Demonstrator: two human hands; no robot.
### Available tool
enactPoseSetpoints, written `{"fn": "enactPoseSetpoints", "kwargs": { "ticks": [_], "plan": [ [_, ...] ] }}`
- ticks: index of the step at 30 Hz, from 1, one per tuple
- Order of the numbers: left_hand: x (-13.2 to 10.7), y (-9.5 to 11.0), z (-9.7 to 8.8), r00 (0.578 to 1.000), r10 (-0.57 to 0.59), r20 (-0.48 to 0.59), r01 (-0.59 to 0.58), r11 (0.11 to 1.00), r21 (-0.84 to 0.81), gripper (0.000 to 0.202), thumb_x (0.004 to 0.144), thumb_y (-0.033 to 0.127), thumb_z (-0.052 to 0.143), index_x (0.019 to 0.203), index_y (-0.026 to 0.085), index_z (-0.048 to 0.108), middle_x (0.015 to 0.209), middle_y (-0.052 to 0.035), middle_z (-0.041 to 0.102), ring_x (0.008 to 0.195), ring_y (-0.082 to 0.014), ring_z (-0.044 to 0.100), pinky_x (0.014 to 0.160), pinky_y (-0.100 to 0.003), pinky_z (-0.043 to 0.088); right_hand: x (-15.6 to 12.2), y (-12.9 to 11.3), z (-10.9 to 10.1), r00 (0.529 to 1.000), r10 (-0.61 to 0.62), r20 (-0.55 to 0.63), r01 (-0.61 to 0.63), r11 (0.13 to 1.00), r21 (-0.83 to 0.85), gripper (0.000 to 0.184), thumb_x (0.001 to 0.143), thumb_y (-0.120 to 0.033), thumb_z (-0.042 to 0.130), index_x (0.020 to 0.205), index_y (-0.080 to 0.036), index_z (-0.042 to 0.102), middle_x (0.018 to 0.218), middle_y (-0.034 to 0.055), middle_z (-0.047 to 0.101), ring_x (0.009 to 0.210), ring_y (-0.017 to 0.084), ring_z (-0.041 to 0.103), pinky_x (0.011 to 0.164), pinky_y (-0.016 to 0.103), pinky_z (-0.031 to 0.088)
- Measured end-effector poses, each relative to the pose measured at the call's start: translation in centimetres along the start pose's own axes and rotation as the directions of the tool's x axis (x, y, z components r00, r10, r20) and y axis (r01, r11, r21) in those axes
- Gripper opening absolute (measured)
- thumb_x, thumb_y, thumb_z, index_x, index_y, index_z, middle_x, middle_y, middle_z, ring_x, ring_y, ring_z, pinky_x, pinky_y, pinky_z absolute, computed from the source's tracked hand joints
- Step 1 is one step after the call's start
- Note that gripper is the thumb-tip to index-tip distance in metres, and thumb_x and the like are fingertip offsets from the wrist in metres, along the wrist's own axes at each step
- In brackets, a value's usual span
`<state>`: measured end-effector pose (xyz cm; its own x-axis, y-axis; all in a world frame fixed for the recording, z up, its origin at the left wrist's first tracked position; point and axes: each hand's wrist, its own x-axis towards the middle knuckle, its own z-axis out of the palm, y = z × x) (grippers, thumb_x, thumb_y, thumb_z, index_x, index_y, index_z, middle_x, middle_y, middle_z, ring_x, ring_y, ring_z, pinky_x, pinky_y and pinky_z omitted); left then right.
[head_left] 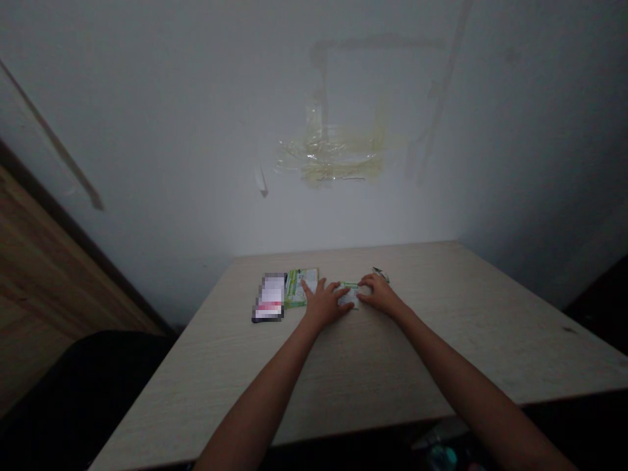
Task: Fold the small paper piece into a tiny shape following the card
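A small flat green-and-white packet lies on the table between my two hands. My left hand is spread over its left side, with fingertips pressing on it. The leftmost finger of that hand reaches over a larger green-and-white printed sheet or packet, which lies flat. At the small packet's right edge, my right hand has its fingers curled, with thumb and forefinger on the edge. Just behind the right hand is a small crumpled dark-and-light piece, partly hidden.
A phone with a lit, blurred-out screen lies left of the printed sheet. The pale wooden table meets a wall with old tape. A dark shape and a wooden panel stand on the left.
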<state>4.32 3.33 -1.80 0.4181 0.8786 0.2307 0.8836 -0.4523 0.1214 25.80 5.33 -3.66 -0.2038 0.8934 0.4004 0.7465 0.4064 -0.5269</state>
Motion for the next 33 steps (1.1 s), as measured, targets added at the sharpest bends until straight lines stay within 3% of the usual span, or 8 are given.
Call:
{"fn": "enactPoseSetpoints", "kwargs": {
  "ticks": [17,23,33],
  "plan": [
    [0.0,0.0,0.1,1.000,-0.004,0.003,0.004,1.000,0.024,0.049,0.084,0.070,0.043,0.129,0.052,0.051,0.143,0.0052,0.050,0.140,-0.0388,0.025,0.099,-0.080,-0.012,-0.7,0.6,0.0,0.990,0.011,0.139,-0.006,0.999,-0.039,0.064,0.064,-0.040,0.079,0.121,-0.016,0.064,0.132,0.0177,0.052,0.125,0.031,0.047,0.108,0.046,0.034],
    [-0.1,0.1,-0.2,1.000,-0.014,0.022,0.014,1.000,0.026,0.051,0.084,0.070,0.044,0.130,0.052,0.050,0.144,0.0049,0.049,0.140,-0.0387,0.024,0.100,-0.080,-0.012,-1.0,0.9,0.1,0.989,-0.022,0.143,0.029,0.999,-0.044,0.070,0.062,-0.045,0.080,0.124,-0.018,0.062,0.134,0.0175,0.050,0.126,0.031,0.046,0.108,0.047,0.034],
    [-0.2,-0.1,0.5,0.998,0.009,-0.056,-0.009,1.000,0.001,0.048,0.085,0.069,0.043,0.129,0.052,0.051,0.141,0.0052,0.052,0.139,-0.0388,0.027,0.098,-0.079,-0.017,-1.4,0.8,-0.1,0.988,-0.033,0.148,0.036,0.999,-0.017,0.069,0.064,-0.044,0.080,0.126,-0.019,0.061,0.136,0.0162,0.049,0.127,0.030,0.045,0.108,0.046,0.035]
  ]
}}
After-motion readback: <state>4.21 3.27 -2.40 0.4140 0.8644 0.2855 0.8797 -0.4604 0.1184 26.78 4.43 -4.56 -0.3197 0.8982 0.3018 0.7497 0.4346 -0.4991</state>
